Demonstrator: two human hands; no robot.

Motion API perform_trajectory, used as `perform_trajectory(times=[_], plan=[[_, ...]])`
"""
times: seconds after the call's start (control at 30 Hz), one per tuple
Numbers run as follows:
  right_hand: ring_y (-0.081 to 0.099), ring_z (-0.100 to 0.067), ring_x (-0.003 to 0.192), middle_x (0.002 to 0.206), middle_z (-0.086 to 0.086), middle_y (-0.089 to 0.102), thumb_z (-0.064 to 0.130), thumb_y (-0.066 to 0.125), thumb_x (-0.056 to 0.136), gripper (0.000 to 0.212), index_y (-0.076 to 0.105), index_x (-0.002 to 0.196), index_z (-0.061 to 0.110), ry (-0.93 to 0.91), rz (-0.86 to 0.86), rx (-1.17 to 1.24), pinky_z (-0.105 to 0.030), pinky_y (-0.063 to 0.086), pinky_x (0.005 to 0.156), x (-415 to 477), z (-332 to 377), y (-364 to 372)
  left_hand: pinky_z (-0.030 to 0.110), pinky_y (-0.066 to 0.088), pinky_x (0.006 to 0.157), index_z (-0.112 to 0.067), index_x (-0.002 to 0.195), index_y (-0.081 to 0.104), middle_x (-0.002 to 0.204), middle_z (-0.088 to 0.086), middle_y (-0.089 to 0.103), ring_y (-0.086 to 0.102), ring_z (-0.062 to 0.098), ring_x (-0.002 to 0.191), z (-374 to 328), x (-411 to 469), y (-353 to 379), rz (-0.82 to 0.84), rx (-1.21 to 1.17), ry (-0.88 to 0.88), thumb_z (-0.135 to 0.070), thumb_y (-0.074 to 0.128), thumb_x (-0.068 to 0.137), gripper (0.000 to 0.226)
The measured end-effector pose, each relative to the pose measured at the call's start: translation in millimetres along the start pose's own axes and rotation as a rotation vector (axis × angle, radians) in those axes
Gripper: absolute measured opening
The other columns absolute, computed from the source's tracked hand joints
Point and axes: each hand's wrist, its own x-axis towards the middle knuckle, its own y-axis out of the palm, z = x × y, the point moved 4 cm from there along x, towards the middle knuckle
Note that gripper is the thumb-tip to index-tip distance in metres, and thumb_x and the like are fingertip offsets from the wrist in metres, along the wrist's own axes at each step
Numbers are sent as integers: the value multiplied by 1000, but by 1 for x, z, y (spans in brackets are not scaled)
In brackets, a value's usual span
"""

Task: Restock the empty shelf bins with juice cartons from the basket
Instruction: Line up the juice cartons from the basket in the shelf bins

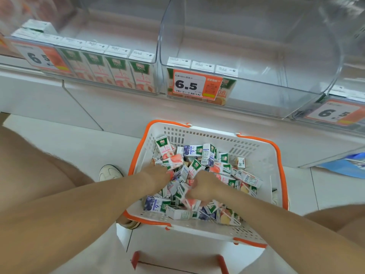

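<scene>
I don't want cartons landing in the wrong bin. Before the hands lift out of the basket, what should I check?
1. Basket in reach: ok; both forearms reach into it.
2. Right hand grip: ok; its fingers curl round a carton.
3. Left hand grip: cannot tell; its fingers are buried among the cartons.
4. Room in the middle bin: ok; only three cartons stand at its front left.
5. Flavour matches bin: cannot tell; pink cartons and blue cartons lie mixed, and the gripped one is partly hidden.
</scene>
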Motion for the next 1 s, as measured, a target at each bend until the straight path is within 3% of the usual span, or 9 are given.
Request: perform_trajectory(times=[0.13,0.23,0.37,0.5,0.6,0.7,0.77,0.87,1.0], plan=[[76,-28,95,125,-20,67,21,71,93,33,67,119,-1,11,-42,250,-46,64,86,-17,1,-27,35,51,62,-17,160,26,103,6,59,60,22,82,3,-9,-8,91,-182,-76,7,66,89,85],[64,-20,89,111,-9,59,12,57,102,48,38,145,16,-94,-43,490,-31,56,76,-37,14,-50,29,45,62,-9,151,36,100,1,56,53,15,78,2,-19,-31,130,-367,-113,-11,62,102,55],[52,-17,59,68,-2,59,-5,36,99,46,45,132,26,-242,-141,911,-39,42,70,-64,35,-80,30,48,70,-12,152,39,115,7,59,55,18,87,6,-43,-85,99,-527,-10,-35,54,108,52],[62,-29,78,92,-14,70,22,46,94,28,63,117,23,-441,-134,1147,-38,47,71,-109,69,-107,39,59,92,-31,143,43,113,9,54,60,26,90,6,-80,-132,124,-906,-42,-43,58,105,42],[70,-22,91,97,1,74,57,68,91,36,64,111,28,-558,-259,955,-37,55,77,-144,86,-127,46,61,95,-25,133,57,125,7,62,63,29,94,8,-111,-166,36,-1175,42,-43,58,106,33],[67,-8,74,97,2,73,31,93,75,54,54,113,25,-628,-566,625,-28,54,61,-174,96,-151,38,57,73,-28,133,60,112,4,69,62,22,87,13,-134,-193,-181,-1331,73,-39,53,109,27],[62,-10,64,92,-6,73,22,93,74,53,50,106,21,-626,-700,589,-30,51,55,-184,101,-163,34,48,71,-26,136,58,96,1,67,60,16,76,17,-143,-208,-329,-1428,63,-36,53,109,29],[69,-24,73,95,-9,73,27,88,78,42,54,102,20,-613,-826,700,-38,59,61,-190,102,-178,34,46,71,-18,129,60,104,8,65,63,22,82,18,-152,-224,-469,-1604,89,-32,47,110,27],[67,-10,76,86,7,75,26,73,95,4,73,99,25,-645,-776,723,-28,55,69,-189,104,-191,34,45,69,-9,128,65,96,10,65,55,18,74,4,-164,-241,-536,-1741,224,-47,49,108,45]])
